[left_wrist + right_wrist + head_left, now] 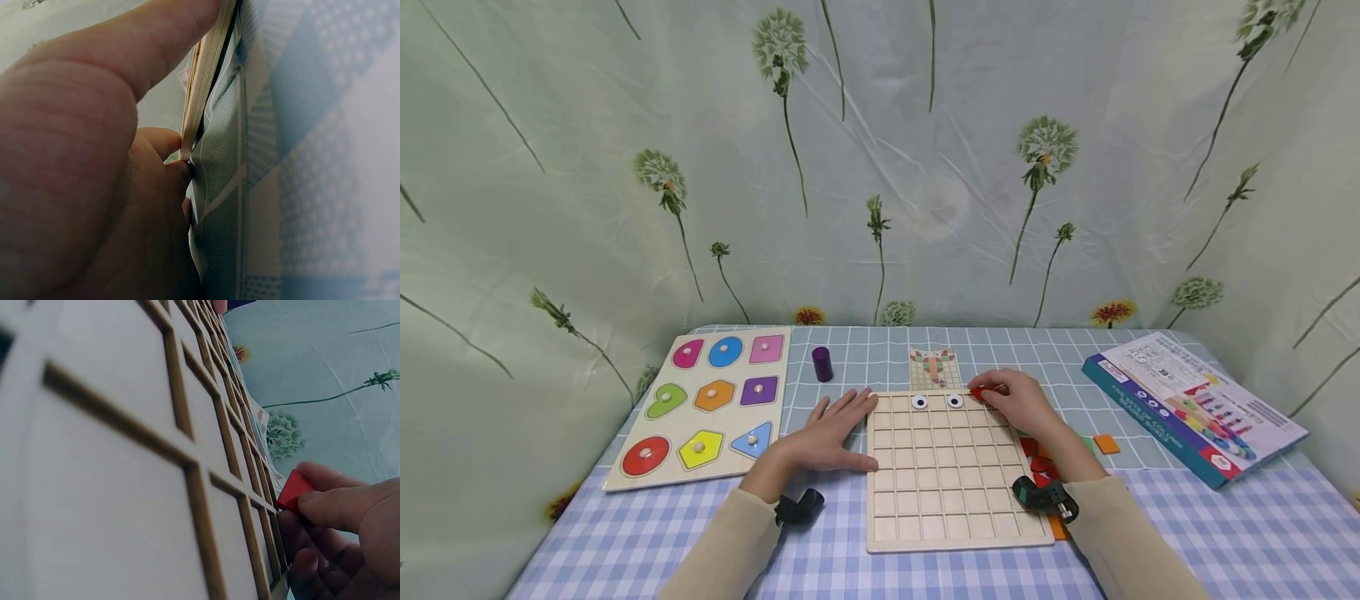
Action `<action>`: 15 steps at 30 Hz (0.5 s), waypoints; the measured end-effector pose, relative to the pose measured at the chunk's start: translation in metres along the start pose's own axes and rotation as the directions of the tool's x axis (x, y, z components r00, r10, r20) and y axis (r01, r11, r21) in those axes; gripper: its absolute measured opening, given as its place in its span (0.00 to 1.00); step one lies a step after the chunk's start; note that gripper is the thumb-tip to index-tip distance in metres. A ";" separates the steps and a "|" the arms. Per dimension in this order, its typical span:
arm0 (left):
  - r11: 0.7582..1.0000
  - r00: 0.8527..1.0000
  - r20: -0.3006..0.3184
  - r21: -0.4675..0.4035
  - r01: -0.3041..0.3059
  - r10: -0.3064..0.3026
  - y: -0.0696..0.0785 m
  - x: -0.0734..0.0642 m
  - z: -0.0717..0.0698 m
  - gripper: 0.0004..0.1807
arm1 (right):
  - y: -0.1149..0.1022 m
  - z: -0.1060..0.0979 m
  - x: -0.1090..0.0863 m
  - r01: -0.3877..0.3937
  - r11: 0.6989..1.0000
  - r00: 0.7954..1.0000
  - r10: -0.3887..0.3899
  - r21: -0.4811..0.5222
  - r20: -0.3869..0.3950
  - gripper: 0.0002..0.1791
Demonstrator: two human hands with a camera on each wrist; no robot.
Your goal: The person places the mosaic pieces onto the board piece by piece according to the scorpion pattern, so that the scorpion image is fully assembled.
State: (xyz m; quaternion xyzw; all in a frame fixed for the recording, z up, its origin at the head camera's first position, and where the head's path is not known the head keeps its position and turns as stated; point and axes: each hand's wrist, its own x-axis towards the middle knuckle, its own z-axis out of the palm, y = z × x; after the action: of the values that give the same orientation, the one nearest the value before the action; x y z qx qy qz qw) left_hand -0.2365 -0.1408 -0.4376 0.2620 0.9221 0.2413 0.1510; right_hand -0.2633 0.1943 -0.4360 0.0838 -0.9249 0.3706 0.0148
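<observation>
Red piece: I see it (292,490) at the board's far right corner; I cannot tell whether it touches down.
Its aim: one corner points up in the right wrist view; fingers cover part, so I cannot tell its long axis.
Right hand: pinching (1022,402) the red piece between thumb and fingers.
Left hand: fingers spread (831,437), thumb and fingertips touching the board's left edge.
Board: flat (932,479), side edges running away from me, two eyes (919,402) along its far row.
Card: just beyond (934,368) the board.
</observation>
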 end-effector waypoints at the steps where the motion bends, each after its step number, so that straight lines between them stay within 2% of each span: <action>1: 1.000 1.000 0.000 -0.002 0.001 -0.001 0.000 0.000 0.000 0.56 | 0.000 0.000 0.000 -0.001 1.000 1.000 0.001 -0.003 0.001 0.11; 8: 1.000 1.000 0.003 -0.007 0.005 -0.005 0.002 -0.001 0.000 0.56 | -0.002 0.001 0.000 0.007 1.000 1.000 -0.007 -0.012 0.018 0.10; 15: 1.000 1.000 0.005 -0.003 0.008 -0.008 0.002 -0.001 -0.001 0.56 | -0.004 0.003 0.000 0.086 0.992 0.996 -0.085 -0.087 0.024 0.12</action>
State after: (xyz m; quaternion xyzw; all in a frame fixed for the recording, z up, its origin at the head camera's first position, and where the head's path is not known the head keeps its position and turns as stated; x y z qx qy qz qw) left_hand -0.2351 -0.1405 -0.4357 0.2584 0.9224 0.2417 0.1547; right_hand -0.2628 0.1896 -0.4359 0.1264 -0.9360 0.3275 0.0251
